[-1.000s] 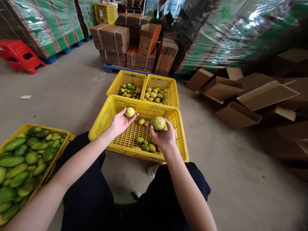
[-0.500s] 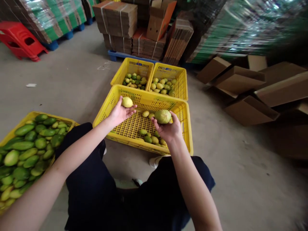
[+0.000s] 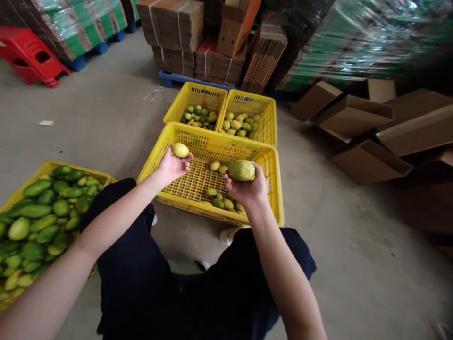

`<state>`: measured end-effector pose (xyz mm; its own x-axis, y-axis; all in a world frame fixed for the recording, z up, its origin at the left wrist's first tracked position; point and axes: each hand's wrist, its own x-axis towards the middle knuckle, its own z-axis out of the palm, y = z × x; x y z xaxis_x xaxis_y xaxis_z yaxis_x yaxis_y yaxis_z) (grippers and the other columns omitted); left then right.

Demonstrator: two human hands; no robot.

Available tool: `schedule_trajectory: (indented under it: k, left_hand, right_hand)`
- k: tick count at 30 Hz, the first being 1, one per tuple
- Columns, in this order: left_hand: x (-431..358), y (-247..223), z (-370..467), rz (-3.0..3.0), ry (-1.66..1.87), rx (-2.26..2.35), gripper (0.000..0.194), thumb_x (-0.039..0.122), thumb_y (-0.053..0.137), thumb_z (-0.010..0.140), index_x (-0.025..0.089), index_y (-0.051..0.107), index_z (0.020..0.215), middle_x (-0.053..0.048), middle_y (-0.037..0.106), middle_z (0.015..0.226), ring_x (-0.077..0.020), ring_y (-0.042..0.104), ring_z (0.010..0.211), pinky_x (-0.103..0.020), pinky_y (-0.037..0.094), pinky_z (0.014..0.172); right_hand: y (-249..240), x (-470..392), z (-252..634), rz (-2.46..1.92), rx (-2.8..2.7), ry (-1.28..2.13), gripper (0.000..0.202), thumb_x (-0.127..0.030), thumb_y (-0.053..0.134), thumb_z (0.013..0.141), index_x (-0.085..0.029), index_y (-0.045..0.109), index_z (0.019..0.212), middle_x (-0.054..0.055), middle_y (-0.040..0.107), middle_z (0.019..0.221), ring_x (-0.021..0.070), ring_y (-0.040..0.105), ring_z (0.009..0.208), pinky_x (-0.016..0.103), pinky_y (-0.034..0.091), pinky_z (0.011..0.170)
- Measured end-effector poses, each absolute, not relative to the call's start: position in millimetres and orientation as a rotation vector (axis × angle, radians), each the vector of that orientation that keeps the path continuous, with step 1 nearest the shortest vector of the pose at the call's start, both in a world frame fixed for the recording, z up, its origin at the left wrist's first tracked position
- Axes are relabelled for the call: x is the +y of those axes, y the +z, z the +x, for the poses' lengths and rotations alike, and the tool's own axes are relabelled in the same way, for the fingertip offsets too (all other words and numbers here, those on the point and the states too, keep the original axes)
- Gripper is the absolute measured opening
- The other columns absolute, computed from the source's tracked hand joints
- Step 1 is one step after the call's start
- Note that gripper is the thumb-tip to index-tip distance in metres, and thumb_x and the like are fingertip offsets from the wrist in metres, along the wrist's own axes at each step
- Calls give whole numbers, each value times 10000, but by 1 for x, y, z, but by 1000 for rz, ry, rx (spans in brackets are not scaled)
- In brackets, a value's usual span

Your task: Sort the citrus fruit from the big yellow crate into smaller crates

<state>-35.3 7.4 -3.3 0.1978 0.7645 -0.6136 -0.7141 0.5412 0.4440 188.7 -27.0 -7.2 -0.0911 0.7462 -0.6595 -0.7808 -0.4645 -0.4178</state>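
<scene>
A yellow lemon (image 3: 180, 150) rests in my left hand (image 3: 171, 166), cradled between thumb and palm with the other fingers half curled. My right hand (image 3: 252, 189) grips a larger, ridged green-yellow fruit (image 3: 241, 170) from below and from its right side. Both hands are above a big yellow plastic crate (image 3: 198, 210). On its slotted floor lie a pair of yellow fruits (image 3: 214, 165) near the middle and several yellow and green ones (image 3: 217, 203) at the near right, partly hidden by my right hand.
Two smaller yellow crates (image 3: 170, 106) with sorted-looking fruit stand behind. At my left is a crate heaped with green fruit (image 3: 35, 212). Flattened cartons (image 3: 173, 28) sit on a blue pallet, a red stool (image 3: 31, 56) stands far left, and open cardboard boxes (image 3: 371, 160) lie right.
My left hand has shifted left with the lemon. My right hand stays in nearly the same place, and the larger fruit in it has turned, now showing its ridged side.
</scene>
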Motion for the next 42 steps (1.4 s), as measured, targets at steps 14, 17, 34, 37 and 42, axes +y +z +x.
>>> schedule_trajectory:
  k: [14, 17, 34, 37, 42]
  left_hand:
    - [-22, -8, -18, 1352, 1402, 1094, 560, 74, 842, 657, 209, 659, 1169, -74, 687, 1190, -191, 668, 986, -302, 543, 903]
    - [-23, -15, -21, 1839, 1385, 1092, 471, 168, 817, 738, 210, 617, 1162, -87, 688, 1178, -210, 661, 1004, -381, 547, 926]
    - [-33, -22, -19, 2549, 1227, 1075, 409, 30, 590, 852, 228, 576, 1211, -93, 671, 1187, -250, 662, 1093, -414, 547, 941]
    - [-33, -19, -16, 2317, 1271, 1127, 338, 141, 675, 847, 225, 610, 1168, -103, 655, 1163, -244, 666, 1054, -388, 557, 900]
    - [-28, -13, -13, 1689, 1167, 1067, 448, 309, 843, 720, 196, 656, 1112, -107, 686, 1078, -217, 684, 876, -347, 570, 772]
  right_hand:
    - [-16, -34, 173, -1198, -819, 1061, 564, -167, 818, 534, -272, 598, 1042, -19, 662, 1023, 201, 627, 932, 346, 546, 795]
    - [-19, -39, 170, -1161, -1256, 723, 532, -206, 810, 593, -256, 569, 1065, 10, 630, 1073, 224, 603, 1003, 414, 500, 933]
    - [-15, -44, 171, -1052, -1674, 265, 459, -173, 732, 743, -275, 524, 1139, 53, 612, 1102, 248, 615, 1046, 440, 518, 925]
    - [-13, -45, 173, -1089, -1607, 317, 464, -205, 760, 729, -273, 542, 1133, 49, 612, 1099, 249, 609, 1042, 446, 513, 933]
    - [-6, -41, 177, -1273, -1220, 641, 519, -320, 860, 616, -280, 625, 1077, 32, 628, 1074, 264, 591, 1039, 452, 499, 937]
